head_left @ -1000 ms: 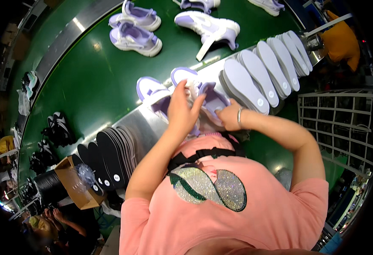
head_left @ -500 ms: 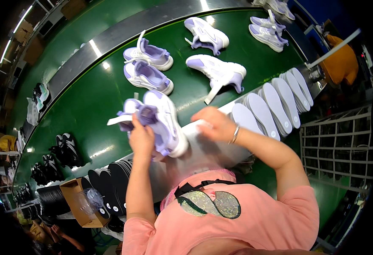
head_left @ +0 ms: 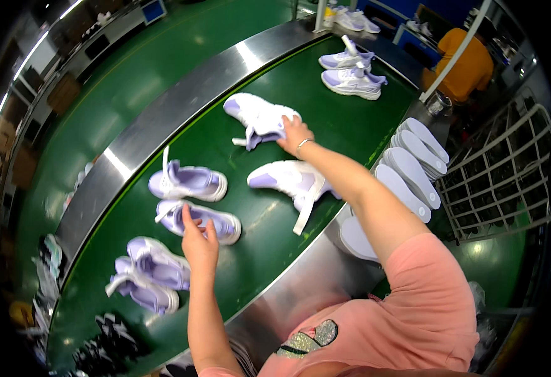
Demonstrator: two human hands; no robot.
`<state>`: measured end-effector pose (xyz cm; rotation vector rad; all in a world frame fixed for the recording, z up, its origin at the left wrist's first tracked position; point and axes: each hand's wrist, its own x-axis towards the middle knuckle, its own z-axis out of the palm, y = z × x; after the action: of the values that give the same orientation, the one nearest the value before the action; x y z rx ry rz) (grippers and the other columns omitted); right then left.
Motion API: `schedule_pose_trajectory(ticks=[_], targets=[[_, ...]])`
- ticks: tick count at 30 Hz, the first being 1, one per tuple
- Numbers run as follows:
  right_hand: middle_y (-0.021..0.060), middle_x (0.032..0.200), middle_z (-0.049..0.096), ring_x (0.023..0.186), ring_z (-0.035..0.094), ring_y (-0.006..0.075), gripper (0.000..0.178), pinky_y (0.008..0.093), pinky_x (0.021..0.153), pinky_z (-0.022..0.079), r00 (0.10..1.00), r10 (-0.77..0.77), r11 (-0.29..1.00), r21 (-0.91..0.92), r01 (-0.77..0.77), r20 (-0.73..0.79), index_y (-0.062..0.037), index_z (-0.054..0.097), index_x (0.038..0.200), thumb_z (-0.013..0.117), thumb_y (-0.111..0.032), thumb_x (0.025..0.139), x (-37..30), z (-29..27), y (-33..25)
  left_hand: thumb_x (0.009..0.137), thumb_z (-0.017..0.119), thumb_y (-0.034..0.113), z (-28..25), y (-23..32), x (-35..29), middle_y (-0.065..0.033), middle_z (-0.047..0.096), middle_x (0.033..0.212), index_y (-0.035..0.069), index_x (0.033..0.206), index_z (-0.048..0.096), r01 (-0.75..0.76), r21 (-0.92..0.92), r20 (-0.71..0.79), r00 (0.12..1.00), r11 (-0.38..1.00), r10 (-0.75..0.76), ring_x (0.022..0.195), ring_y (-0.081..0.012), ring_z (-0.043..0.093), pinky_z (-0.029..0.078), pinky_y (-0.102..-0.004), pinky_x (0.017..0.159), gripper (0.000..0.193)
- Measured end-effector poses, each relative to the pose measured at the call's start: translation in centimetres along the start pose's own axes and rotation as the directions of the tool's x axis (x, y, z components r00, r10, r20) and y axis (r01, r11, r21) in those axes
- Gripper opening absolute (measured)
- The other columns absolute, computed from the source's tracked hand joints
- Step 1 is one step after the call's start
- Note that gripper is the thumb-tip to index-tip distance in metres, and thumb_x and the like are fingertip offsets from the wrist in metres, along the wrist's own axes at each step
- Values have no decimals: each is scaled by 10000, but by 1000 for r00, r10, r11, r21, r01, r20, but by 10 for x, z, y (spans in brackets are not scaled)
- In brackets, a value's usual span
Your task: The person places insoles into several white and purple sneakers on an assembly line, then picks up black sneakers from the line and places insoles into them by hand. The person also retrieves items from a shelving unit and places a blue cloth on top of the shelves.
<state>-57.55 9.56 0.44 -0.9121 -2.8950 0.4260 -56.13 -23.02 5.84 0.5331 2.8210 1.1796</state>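
My right hand, a bracelet at its wrist, is closed on the heel end of a white and purple sneaker lying on its side. Below that arm lies another sideways sneaker, its heel partly behind my forearm. My left hand is empty, thumb and forefinger apart, over an upright sneaker; I cannot tell whether it touches it. Just beyond that one stands its mate. Left of my left forearm, a pair of the same sneakers rests close together.
White insoles line the near metal edge on the right, beside a wire rack. Another sneaker pair stands at the far right of the green conveyor belt. Black shoes sit lower left. A person in orange is beyond.
My left hand has let go of a sneaker pair, now on the belt, and moved to another upright pair. My right hand has reached out and taken hold of the far sideways sneaker. The view has shifted.
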Motion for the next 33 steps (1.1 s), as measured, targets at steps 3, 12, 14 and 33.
schedule_pose_trajectory(ticks=[3, 12, 14, 33], targets=[[203, 1322, 108, 996, 449, 374, 854, 401, 768, 438, 990, 135, 987, -91, -130, 45, -212, 150, 1281, 664, -366, 618, 23, 10, -8, 753, 530, 246, 34, -2, 35, -230, 537, 950, 73, 1293, 66, 50, 136, 122, 990, 989, -67, 808, -369, 541, 420, -394, 716, 733], [215, 983, 525, 768, 593, 302, 363, 395, 518, 505, 807, 233, 893, 209, -399, 543, -67, 524, 1022, 508, -76, 660, 99, -35, 61, 708, 569, 203, 64, -9, 62, -138, 587, 880, 161, 1299, 129, 150, 303, 184, 960, 941, -212, 780, -313, 560, 427, -392, 688, 738], [158, 780, 588, 709, 604, 269, 172, 383, 494, 505, 754, 346, 917, -32, -398, 559, 10, 589, 788, 520, -106, 680, 92, -55, 81, 696, 552, 159, 67, -15, 61, -132, 586, 829, 112, 1254, 219, 159, 285, 169, 962, 945, -212, 755, -311, 559, 423, -399, 687, 651], [147, 835, 593, 781, 573, 278, 269, 348, 689, 456, 948, -123, 978, 200, 65, 295, -57, 597, 830, 543, -218, 622, -37, -18, 60, 603, 679, 230, 38, -41, -14, -152, 573, 686, 13, 853, 502, 10, 117, 236, 971, 993, -38, 629, -270, 562, 431, -338, 594, 375]])
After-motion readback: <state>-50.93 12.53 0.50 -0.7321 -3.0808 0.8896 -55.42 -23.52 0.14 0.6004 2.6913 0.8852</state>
